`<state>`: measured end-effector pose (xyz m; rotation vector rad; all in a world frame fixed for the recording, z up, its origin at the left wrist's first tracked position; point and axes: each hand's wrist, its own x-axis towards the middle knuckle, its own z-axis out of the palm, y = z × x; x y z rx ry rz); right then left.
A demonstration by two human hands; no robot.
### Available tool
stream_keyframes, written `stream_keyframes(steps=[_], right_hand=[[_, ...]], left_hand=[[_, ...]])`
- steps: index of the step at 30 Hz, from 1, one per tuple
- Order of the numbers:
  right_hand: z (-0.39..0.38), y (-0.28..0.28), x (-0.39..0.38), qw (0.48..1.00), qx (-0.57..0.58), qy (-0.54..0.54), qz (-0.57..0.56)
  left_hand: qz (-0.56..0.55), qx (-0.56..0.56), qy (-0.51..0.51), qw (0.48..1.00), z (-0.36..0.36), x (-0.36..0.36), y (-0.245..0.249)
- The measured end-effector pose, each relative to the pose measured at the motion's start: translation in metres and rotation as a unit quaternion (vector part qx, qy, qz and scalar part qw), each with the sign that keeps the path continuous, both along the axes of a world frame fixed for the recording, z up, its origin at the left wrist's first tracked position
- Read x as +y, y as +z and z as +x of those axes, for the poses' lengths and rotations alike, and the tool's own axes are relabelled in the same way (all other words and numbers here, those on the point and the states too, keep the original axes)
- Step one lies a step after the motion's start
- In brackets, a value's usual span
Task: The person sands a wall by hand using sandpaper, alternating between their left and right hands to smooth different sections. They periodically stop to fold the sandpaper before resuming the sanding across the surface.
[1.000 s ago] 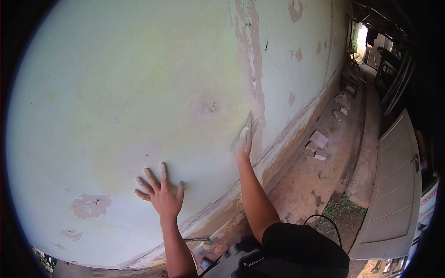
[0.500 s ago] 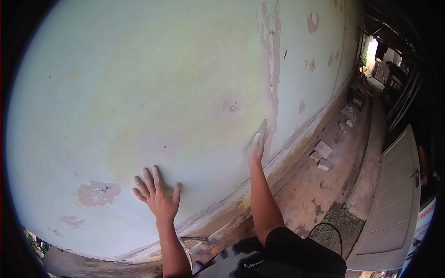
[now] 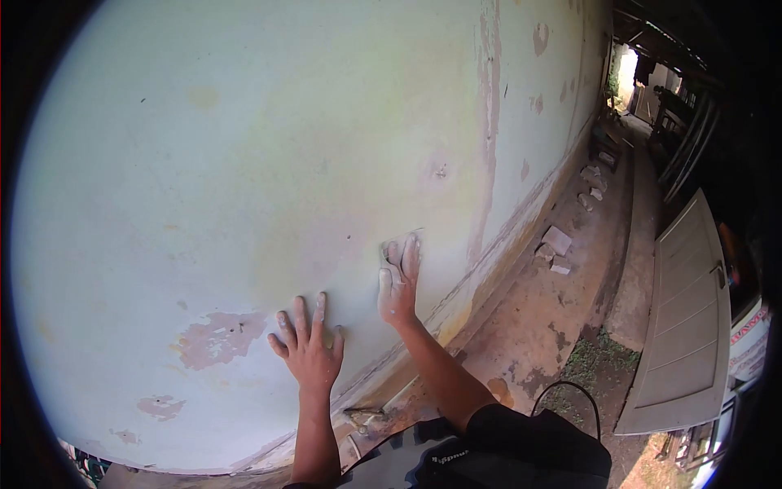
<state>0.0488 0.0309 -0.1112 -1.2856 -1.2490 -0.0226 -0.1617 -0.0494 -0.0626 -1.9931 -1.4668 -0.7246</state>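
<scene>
My left hand (image 3: 313,350) rests on the pale painted wall (image 3: 269,163) with its fingers spread, holding nothing. Higher and to the right, my right hand (image 3: 399,285) presses a thin grey piece of sandpaper (image 3: 386,249) against the same wall. Its fingers cover most of the sheet, so only edges show. Whitish dust coats the fingertips of both hands. Left of my left hand, a bare patch (image 3: 220,341) shows where paint has come off. A small chipped spot (image 3: 441,172) lies above my right hand.
A concrete walkway (image 3: 521,314) runs along the wall's foot, with broken white blocks (image 3: 557,240) on it. To the right leans a pale door panel (image 3: 684,326). A thin black loop (image 3: 562,385) stands beside my dark sleeve (image 3: 538,444).
My right hand has moved left along the wall with the sandpaper, away from the vertical peeled strip. My left hand keeps its spread pose on the wall. The camera view has shifted.
</scene>
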Motion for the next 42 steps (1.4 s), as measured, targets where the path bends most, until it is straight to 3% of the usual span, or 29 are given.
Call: stream_keyframes(steps=[4,6,7,12,15,19,22,24,28,31,33,35,37,38,40,42], right_hand=[[0.025,0.023,0.019,0.995,0.087,-0.042,0.039],[0.033,0.036,0.024,0.964,0.256,-0.004,0.076],[0.025,0.041,0.024,0.96,0.262,-0.001,0.1],[-0.087,0.027,-0.029,0.993,0.101,0.002,0.058],[-0.088,-0.001,-0.035,0.997,0.061,0.021,0.038],[-0.003,-0.018,0.027,0.979,0.177,-0.002,0.099],[0.046,0.018,0.039,0.963,0.265,-0.029,0.045],[0.048,0.034,0.04,0.896,0.444,-0.009,0.019],[-0.055,0.006,-0.002,0.983,0.171,0.01,0.068],[-0.075,-0.014,-0.022,0.994,0.098,0.035,0.032],[-0.043,-0.02,-0.003,0.977,0.191,0.066,0.074],[0.016,-0.038,0.04,0.981,0.169,0.035,0.091],[0.058,-0.017,0.053,0.892,0.448,0.039,0.042],[0.078,-0.004,0.049,0.892,0.448,0.04,0.04],[0.1,0.033,0.027,0.776,0.614,0.107,-0.096],[0.05,0.062,0.007,0.835,0.544,0.079,-0.034]], left_hand=[[-0.035,-0.028,-0.034,0.998,-0.009,-0.007,0.003],[-0.054,-0.042,-0.045,0.997,-0.018,-0.013,0.0],[-0.054,-0.034,-0.047,0.997,-0.022,-0.014,-0.002],[-0.035,-0.056,-0.082,0.994,-0.025,-0.011,-0.006],[-0.064,-0.053,-0.094,0.992,-0.025,-0.007,0.0],[-0.115,-0.02,-0.1,0.988,-0.031,-0.017,0.007],[-0.132,-0.024,-0.097,0.986,-0.028,-0.015,0.011],[-0.134,-0.032,-0.096,0.986,-0.025,-0.018,0.008],[-0.11,-0.064,-0.084,0.988,-0.011,-0.013,0.006],[-0.087,-0.074,-0.081,0.99,-0.011,-0.012,0.002],[-0.097,-0.069,-0.079,0.99,-0.012,-0.01,0.003],[-0.081,-0.044,-0.068,0.993,-0.012,-0.01,0.0],[-0.085,-0.041,-0.067,0.993,-0.013,-0.01,0.002],[-0.086,-0.042,-0.069,0.993,-0.013,-0.011,0.002],[-0.089,-0.045,-0.071,0.992,-0.014,-0.014,0.003],[-0.085,-0.048,-0.075,0.992,-0.01,-0.012,0.007]])
